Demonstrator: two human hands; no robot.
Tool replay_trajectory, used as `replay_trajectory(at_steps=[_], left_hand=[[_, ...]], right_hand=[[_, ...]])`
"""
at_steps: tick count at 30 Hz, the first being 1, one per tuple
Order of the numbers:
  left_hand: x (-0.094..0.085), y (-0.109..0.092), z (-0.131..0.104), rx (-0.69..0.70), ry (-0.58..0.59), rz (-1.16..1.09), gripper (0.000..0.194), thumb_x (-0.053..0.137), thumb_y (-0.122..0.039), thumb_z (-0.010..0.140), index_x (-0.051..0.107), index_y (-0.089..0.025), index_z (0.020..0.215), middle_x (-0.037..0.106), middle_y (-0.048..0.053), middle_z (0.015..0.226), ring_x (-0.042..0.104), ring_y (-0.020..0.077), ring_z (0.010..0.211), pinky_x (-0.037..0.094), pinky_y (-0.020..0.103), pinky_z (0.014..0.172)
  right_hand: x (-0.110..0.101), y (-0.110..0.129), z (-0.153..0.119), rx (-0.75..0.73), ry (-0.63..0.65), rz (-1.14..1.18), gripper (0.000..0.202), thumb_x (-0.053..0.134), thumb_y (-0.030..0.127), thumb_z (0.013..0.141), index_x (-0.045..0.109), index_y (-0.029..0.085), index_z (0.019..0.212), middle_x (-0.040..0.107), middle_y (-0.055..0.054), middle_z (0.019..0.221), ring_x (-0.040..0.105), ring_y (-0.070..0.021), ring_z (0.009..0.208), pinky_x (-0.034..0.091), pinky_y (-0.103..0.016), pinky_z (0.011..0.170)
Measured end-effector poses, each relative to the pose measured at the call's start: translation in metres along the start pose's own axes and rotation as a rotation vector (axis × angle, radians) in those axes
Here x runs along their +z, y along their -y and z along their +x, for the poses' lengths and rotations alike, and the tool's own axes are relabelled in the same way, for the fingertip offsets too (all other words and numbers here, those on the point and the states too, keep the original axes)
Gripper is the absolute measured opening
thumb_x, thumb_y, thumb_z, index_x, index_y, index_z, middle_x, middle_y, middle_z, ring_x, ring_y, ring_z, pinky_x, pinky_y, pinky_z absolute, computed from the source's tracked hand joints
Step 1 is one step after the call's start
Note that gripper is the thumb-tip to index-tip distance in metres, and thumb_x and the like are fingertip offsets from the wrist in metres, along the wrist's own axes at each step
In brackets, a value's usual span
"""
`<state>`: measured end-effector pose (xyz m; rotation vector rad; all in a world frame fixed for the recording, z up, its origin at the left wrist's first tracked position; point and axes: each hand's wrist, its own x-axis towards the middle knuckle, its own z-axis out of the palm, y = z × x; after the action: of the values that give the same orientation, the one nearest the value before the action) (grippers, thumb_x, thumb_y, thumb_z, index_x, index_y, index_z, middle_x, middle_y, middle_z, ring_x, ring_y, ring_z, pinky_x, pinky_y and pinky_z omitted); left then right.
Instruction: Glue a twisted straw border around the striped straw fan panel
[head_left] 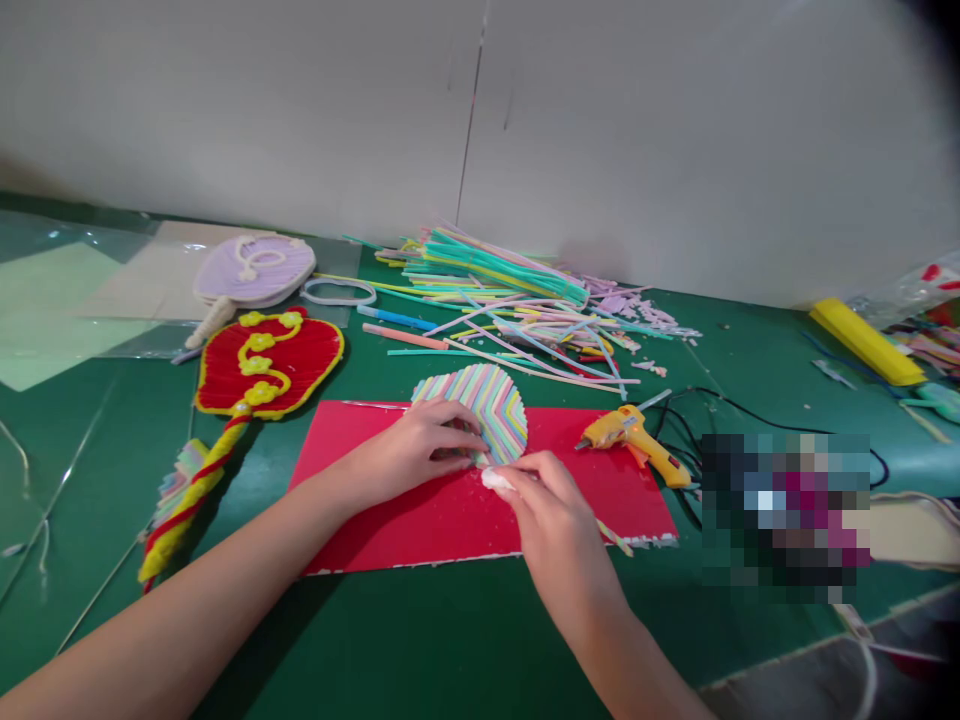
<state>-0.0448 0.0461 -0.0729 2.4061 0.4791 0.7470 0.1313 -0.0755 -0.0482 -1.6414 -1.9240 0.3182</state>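
Note:
A round fan face striped in pastel pipe cleaners (491, 400) rests on a red board (367, 525). My left hand (427, 445) lies over its lower left edge, with the fingers curled at the narrow bottom end. Close beside those fingers, my right hand (551, 500) pinches a small white wad (496, 478) against the base of the fan face. What the wad is made of, I cannot make out. To the right, a yellow glue gun (626, 435) lies on the board with its nozzle pointing left.
On the left lie a red and yellow fan (274, 365) and a lilac fan (255, 270). Bundles of pastel pipe cleaners (495, 265) and loose stems spread along the back by the wall. A black cord (739, 400) trails right; a yellow block (866, 340) sits beyond it.

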Motion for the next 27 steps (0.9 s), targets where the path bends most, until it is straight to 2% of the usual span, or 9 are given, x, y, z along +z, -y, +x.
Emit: replay_trajectory(at_steps=[8,11,14,17,19,21,23,25,27], left_hand=[[0.0,-0.001,0.001,0.002,0.003,0.001,0.02,0.056,-0.017,0.088,0.07,-0.02,0.102,0.062,0.009,0.104,0.059,0.0173,0.096,0.049,0.031,0.083],[0.0,0.0,0.0,0.008,0.004,-0.004,0.021,0.055,-0.018,0.089,0.07,-0.021,0.103,0.062,0.009,0.105,0.059,0.0171,0.097,0.049,0.031,0.084],[0.0,0.0,-0.001,0.01,-0.005,-0.008,0.021,0.055,-0.019,0.089,0.07,-0.022,0.103,0.062,0.009,0.104,0.06,0.017,0.096,0.05,0.031,0.083],[0.0,0.001,-0.001,0.007,-0.004,-0.006,0.022,0.054,-0.019,0.089,0.07,-0.022,0.104,0.062,0.009,0.104,0.06,0.0172,0.096,0.05,0.031,0.083],[0.0,0.002,-0.001,0.008,-0.001,-0.003,0.022,0.054,-0.019,0.089,0.07,-0.023,0.104,0.062,0.009,0.104,0.06,0.0172,0.097,0.05,0.031,0.084],[0.0,0.003,-0.001,0.009,0.004,-0.002,0.022,0.054,-0.019,0.089,0.07,-0.023,0.104,0.062,0.009,0.104,0.059,0.017,0.097,0.05,0.03,0.085],[0.0,0.002,-0.001,0.003,0.017,0.001,0.022,0.054,-0.019,0.089,0.07,-0.022,0.104,0.062,0.009,0.105,0.059,0.0168,0.096,0.05,0.03,0.084],[-0.001,0.001,-0.001,-0.002,0.024,0.008,0.022,0.055,-0.019,0.089,0.07,-0.022,0.104,0.062,0.009,0.105,0.059,0.0169,0.097,0.049,0.03,0.085],[-0.001,0.0,-0.001,-0.003,0.023,0.009,0.021,0.055,-0.019,0.089,0.07,-0.021,0.104,0.062,0.009,0.105,0.059,0.0171,0.097,0.049,0.03,0.085]], right_hand=[[0.005,0.009,0.002,0.095,0.063,-0.149,0.026,0.042,0.012,0.092,0.068,0.017,0.093,0.055,-0.008,0.083,0.058,-0.0197,0.073,0.048,-0.031,0.064],[0.004,0.008,0.005,0.119,0.038,-0.138,0.024,0.043,0.013,0.091,0.067,0.018,0.087,0.055,-0.007,0.082,0.057,-0.018,0.069,0.047,-0.029,0.061],[0.001,0.008,0.008,0.128,0.078,-0.087,0.025,0.043,0.011,0.089,0.066,0.019,0.084,0.056,-0.007,0.082,0.058,-0.0172,0.069,0.048,-0.028,0.062],[-0.006,0.006,0.009,0.152,0.173,0.011,0.023,0.047,0.01,0.086,0.067,0.019,0.08,0.059,-0.006,0.082,0.06,-0.017,0.07,0.049,-0.027,0.063],[-0.012,0.003,0.006,0.196,0.173,0.128,0.02,0.05,0.014,0.084,0.068,0.02,0.08,0.061,-0.005,0.083,0.061,-0.0168,0.071,0.049,-0.026,0.064],[-0.019,-0.004,0.002,0.286,0.127,0.28,0.016,0.052,0.023,0.086,0.068,0.02,0.085,0.063,-0.005,0.084,0.062,-0.0172,0.075,0.05,-0.026,0.067],[-0.026,-0.011,-0.002,0.418,0.108,0.437,0.024,0.052,0.037,0.088,0.067,0.02,0.094,0.067,-0.005,0.087,0.063,-0.0181,0.077,0.05,-0.027,0.067],[-0.03,-0.017,-0.004,0.516,0.129,0.554,0.034,0.051,0.046,0.088,0.065,0.019,0.101,0.069,-0.006,0.089,0.064,-0.0188,0.077,0.05,-0.028,0.066],[-0.031,-0.019,-0.005,0.547,0.167,0.598,0.036,0.052,0.049,0.087,0.065,0.018,0.102,0.069,-0.006,0.09,0.064,-0.0197,0.08,0.05,-0.029,0.069]])
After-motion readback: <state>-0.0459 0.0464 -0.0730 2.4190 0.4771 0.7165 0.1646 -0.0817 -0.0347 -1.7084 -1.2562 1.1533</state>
